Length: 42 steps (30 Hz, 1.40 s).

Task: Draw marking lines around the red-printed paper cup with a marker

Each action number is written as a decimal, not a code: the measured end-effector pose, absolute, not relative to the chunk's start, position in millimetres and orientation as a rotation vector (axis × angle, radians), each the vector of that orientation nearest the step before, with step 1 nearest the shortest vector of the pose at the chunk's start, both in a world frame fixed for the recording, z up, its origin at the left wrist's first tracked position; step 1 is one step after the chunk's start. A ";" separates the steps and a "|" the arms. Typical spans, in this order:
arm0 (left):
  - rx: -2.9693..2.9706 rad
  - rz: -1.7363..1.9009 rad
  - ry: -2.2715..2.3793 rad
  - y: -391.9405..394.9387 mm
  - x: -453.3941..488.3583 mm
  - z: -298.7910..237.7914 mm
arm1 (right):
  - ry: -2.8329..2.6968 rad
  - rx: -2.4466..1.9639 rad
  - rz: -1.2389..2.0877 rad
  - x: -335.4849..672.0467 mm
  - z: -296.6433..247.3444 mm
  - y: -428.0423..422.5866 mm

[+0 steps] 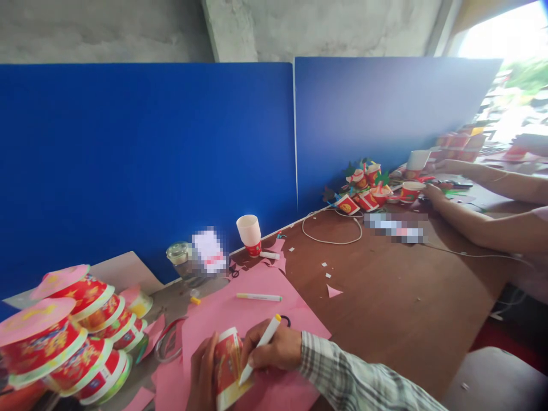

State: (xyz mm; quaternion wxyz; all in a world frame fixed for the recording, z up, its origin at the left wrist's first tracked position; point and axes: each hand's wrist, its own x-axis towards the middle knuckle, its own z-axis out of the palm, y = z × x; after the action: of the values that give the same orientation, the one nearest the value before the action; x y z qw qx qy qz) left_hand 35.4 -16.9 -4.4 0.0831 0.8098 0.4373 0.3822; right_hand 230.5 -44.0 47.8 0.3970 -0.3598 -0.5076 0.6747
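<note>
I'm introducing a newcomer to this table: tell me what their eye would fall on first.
Probably the stacked red containers with pink tops at the far left, vivid near the blue partition. Then, at bottom center, the left grip steadies a red-and-yellow container while the right grip holds a white marker to it.

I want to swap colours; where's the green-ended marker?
In the head view, just below centre, the green-ended marker lies on the pink paper, beyond the right hand.
</note>
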 end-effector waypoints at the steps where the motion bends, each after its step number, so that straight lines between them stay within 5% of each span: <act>1: 2.426 1.131 1.277 -17.1 35.6 -4.1 | -1.291 -0.900 1.722 230.5 48.3 -44.3; 8: 2.428 1.120 1.227 -18.9 33.6 -3.6 | -1.176 -0.970 1.520 225.6 41.8 -37.7; 42: 2.372 1.106 1.250 -18.5 32.8 -5.6 | -1.168 -0.971 1.641 229.9 43.0 -36.9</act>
State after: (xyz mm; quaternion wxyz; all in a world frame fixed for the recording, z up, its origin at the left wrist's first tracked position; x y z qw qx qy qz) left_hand 32.8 -18.5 -5.6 0.1205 0.8120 0.4277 0.3785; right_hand 229.9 -36.9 43.0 0.4374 -0.3906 -0.4697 0.6600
